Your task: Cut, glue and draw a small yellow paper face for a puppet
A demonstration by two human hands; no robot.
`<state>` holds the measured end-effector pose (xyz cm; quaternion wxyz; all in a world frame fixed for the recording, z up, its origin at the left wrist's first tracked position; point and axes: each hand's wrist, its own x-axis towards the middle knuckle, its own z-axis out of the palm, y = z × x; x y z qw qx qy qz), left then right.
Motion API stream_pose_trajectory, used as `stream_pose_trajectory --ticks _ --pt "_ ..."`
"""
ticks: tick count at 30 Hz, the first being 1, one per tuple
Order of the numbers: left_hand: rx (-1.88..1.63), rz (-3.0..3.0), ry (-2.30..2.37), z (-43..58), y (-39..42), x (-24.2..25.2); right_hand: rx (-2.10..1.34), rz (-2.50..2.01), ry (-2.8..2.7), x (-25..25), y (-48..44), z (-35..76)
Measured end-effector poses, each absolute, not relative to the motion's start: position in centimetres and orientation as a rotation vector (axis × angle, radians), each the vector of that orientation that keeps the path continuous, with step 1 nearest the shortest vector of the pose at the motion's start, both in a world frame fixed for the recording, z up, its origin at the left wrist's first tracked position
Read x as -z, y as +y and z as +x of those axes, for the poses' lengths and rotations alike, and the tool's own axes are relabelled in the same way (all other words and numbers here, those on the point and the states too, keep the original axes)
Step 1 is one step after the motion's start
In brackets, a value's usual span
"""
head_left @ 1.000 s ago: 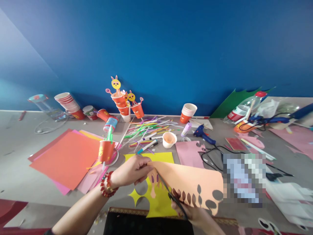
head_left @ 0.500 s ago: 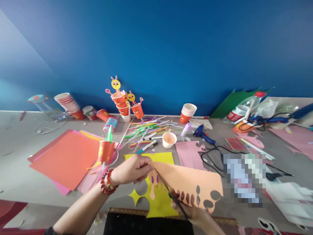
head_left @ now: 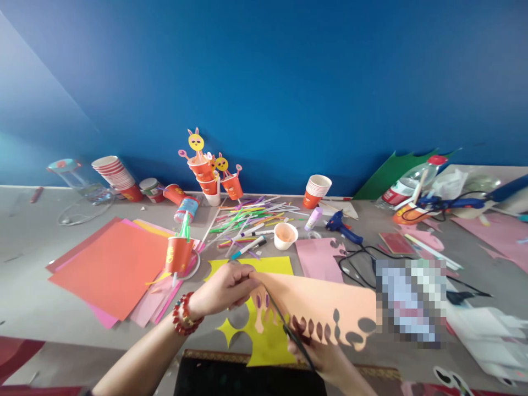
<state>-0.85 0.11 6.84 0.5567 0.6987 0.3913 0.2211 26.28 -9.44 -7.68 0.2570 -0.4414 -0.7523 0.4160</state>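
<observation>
My left hand (head_left: pixel 229 289), a red bead bracelet at its wrist, pinches the upper left corner of a peach paper sheet (head_left: pixel 317 291). Rows of leaf-shaped and round holes run along the sheet's lower part. At its left end hangs a narrow strip (head_left: pixel 259 316) with small purple ovals. Below the sheet, my right hand (head_left: pixel 313 355) is closed around dark scissors (head_left: pixel 295 335), whose blades point up and left along the paper towards my left fingers. The paper partly hides my right fingers. Under both hands lies a yellow sheet (head_left: pixel 270 346) with rounded cut-outs.
Coloured sheets (head_left: pixel 111 269) and an orange cup with straws (head_left: pixel 179 254) lie to the left. Behind are loose pipe cleaners and markers (head_left: pixel 251 220), a white cup (head_left: pixel 285 236), a glue stick (head_left: pixel 313 219) and decorated cups (head_left: pixel 202 170). A blue glue gun (head_left: pixel 343 225) trails a black cord at right.
The peach sheet's right end has shifted slightly to the right, and my right hand with the scissors has moved slightly. My left hand keeps its pinch in nearly the same place.
</observation>
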Motion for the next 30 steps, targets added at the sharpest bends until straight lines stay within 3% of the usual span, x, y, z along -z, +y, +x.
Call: stream_pose_trajectory --ticks 4,7,30 --pt "-0.632 1.505 0.951 -0.7 -0.5 -5.7 -1.618 -1.101 -1.686 2.4 -8.8 24.6" --pt "-0.732 1.418 0.961 -0.4 -1.1 -5.0 -1.772 -1.057 -1.518 -0.1 -8.6 23.8" --pt "-0.688 1.408 1.01 -0.2 -1.6 -4.9 -1.759 -1.252 -1.478 -0.5 -8.4 23.3"
